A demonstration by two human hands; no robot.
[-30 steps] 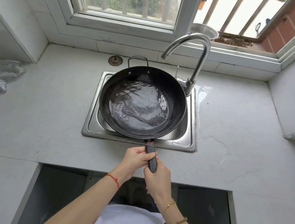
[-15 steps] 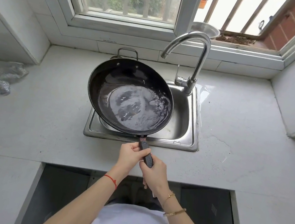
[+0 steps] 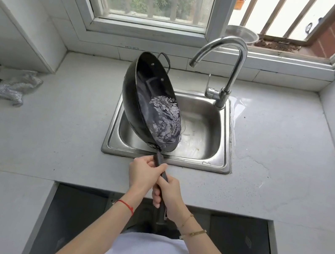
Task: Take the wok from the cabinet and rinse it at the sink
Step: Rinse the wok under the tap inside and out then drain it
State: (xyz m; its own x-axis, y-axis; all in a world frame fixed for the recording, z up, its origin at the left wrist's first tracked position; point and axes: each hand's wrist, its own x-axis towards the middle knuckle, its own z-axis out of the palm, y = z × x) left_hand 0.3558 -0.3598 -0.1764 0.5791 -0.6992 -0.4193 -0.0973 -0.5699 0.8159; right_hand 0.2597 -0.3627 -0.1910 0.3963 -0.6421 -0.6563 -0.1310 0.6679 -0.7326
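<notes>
The black wok (image 3: 145, 92) is tipped steeply over the left half of the steel sink (image 3: 219, 167), its open side facing right. Water lies in its lower right part and runs off the rim into the basin. My left hand (image 3: 144, 173) grips the dark handle (image 3: 159, 161) close to the pan. My right hand (image 3: 169, 196) grips the same handle just behind it, nearer my body. The curved chrome tap (image 3: 234, 56) stands at the sink's back right, with no water visible from its spout.
A crumpled silvery wrapper (image 3: 11, 89) lies on the grey worktop (image 3: 49, 140) at the left. Below the counter edge is a dark open cabinet space (image 3: 77, 211). White wall cupboards flank both sides, and a barred window runs along the back.
The wok lay level over the sink holding water. It shifted left and has tilted up onto its side, so the water runs toward the right rim. Both hands kept their grip on the handle.
</notes>
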